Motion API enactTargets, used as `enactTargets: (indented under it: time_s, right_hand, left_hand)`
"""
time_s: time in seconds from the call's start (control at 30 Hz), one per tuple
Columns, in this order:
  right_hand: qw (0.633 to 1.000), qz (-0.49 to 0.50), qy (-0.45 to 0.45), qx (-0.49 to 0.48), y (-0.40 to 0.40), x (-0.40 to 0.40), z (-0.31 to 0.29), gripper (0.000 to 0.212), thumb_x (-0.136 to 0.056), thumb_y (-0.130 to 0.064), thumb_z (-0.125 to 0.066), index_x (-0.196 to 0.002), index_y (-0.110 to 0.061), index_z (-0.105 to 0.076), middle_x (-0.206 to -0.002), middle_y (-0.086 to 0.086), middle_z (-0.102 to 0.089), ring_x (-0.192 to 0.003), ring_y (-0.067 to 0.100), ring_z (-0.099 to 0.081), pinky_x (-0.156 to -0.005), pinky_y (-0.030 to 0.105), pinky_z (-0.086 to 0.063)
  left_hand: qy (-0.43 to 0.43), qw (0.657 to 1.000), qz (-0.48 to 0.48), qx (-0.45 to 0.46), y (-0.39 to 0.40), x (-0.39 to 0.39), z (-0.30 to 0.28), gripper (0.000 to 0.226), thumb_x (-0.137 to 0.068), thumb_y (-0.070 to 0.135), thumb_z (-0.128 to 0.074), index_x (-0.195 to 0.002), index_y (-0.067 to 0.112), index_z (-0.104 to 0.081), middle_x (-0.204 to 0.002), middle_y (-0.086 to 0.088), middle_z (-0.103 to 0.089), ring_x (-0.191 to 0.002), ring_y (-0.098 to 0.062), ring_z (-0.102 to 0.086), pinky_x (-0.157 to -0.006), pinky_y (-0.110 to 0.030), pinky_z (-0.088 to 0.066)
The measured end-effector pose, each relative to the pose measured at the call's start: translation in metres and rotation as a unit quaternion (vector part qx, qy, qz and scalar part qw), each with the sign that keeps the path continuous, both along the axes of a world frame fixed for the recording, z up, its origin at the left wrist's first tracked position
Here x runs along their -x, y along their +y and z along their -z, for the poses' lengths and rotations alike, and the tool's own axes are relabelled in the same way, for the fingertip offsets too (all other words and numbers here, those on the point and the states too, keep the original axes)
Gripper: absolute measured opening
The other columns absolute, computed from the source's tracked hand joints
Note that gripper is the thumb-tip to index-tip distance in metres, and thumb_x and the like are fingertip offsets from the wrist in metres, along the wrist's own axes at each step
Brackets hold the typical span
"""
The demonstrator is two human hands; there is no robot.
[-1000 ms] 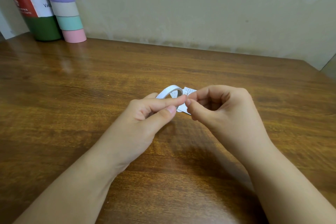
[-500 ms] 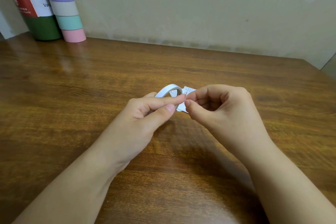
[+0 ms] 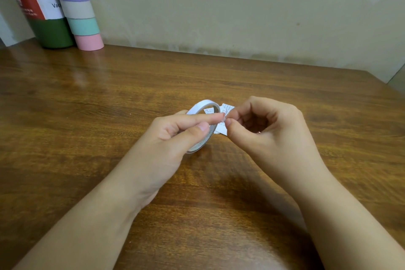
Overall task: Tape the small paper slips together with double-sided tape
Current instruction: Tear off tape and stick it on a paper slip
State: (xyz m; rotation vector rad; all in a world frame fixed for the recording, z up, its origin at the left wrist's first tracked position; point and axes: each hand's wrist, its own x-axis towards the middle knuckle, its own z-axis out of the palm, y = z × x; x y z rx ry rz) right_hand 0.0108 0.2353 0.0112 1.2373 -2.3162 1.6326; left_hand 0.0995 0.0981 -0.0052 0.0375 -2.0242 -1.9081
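Table: brown wood with dark grain and a light sheen, filling the scene from the near edge to the far wall; its right edge shows at far right.

Wall: pale beige plaster, scuffed and stained along the line where it meets the table.

Green bottle: far left corner, upright against the wall, with a red and white label.

Striped tube: just right of the bottle and touching it, leaning slightly, banded in white, purple, beige, teal and pink.

Tape roll: white ring, centre of the table, held tilted on edge above the wood.

Left hand: fingers curled round the near side of the roll, thumb pressed on its rim, forefinger stretched right along its top.

Right hand: fingers curled, thumb and forefinger pinched together on a small white bit at the tip of the left forefinger; whether this is the tape's end or a slip's edge cannot be told.

Paper slips: small printed white pieces lying on the table just beyond and beneath the fingertips, one seen through the roll's opening, another showing below the pinch.
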Motion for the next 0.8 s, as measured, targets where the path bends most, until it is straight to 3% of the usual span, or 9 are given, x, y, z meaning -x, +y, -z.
enactTargets:
  time_s: [0.23, 0.37, 0.47, 0.67, 0.8]
  right_hand:
    - [0.999, -0.017, -0.031, 0.021, 0.000, 0.001, 0.000, 0.016, -0.077, -0.002, -0.068, -0.065, -0.011, -0.063, -0.055, -0.006, -0.053, -0.051, 0.001, -0.044, -0.051, 0.008, -0.034]
    - [0.999, -0.010, -0.033, 0.020, 0.000, 0.000, -0.001, 0.012, -0.075, -0.007, -0.066, -0.064, -0.010, -0.062, -0.057, 0.004, -0.055, -0.052, 0.002, -0.044, -0.050, 0.010, -0.035]
    - [0.999, 0.006, -0.038, 0.019, 0.001, 0.001, -0.002, 0.012, -0.073, -0.018, -0.066, -0.064, -0.010, -0.062, -0.054, -0.004, -0.052, -0.051, 0.001, -0.042, -0.049, 0.010, -0.033]
    - [0.993, 0.106, -0.047, 0.007, 0.009, 0.022, -0.003, 0.016, -0.081, -0.007, -0.066, -0.065, -0.013, -0.065, -0.049, -0.014, -0.051, -0.043, -0.001, -0.040, -0.045, 0.007, -0.029]
    - [0.972, 0.211, -0.027, -0.104, 0.029, 0.053, -0.001, 0.015, -0.089, -0.024, -0.060, -0.076, -0.022, -0.065, -0.060, -0.012, -0.058, -0.050, 0.001, -0.048, -0.042, 0.011, -0.031]
  left_hand:
    - [-0.004, 1.000, -0.005, -0.012, 0.000, -0.001, -0.002, 0.029, -0.080, 0.026, -0.051, -0.096, 0.034, -0.074, -0.067, 0.027, -0.061, -0.072, 0.013, -0.054, -0.074, -0.001, -0.036]
    - [-0.010, 1.000, -0.013, -0.014, 0.001, -0.002, -0.004, 0.029, -0.081, 0.027, -0.050, -0.094, 0.035, -0.074, -0.061, 0.027, -0.058, -0.073, 0.013, -0.054, -0.086, -0.018, -0.033]
    - [-0.012, 1.000, -0.019, -0.015, 0.002, -0.002, -0.005, 0.029, -0.081, 0.027, -0.050, -0.095, 0.034, -0.074, -0.059, 0.026, -0.058, -0.071, 0.012, -0.053, -0.088, -0.024, -0.030]
    - [-0.014, 0.997, -0.064, -0.031, -0.002, -0.001, -0.002, 0.027, -0.080, 0.030, -0.052, -0.090, 0.036, -0.076, -0.056, 0.021, -0.055, -0.071, -0.004, -0.042, -0.089, -0.026, -0.032]
    - [-0.015, 0.994, -0.107, -0.025, -0.002, 0.000, -0.002, 0.026, -0.091, 0.017, -0.054, -0.086, 0.030, -0.076, -0.052, 0.023, -0.055, -0.064, 0.008, -0.051, -0.082, -0.024, -0.031]
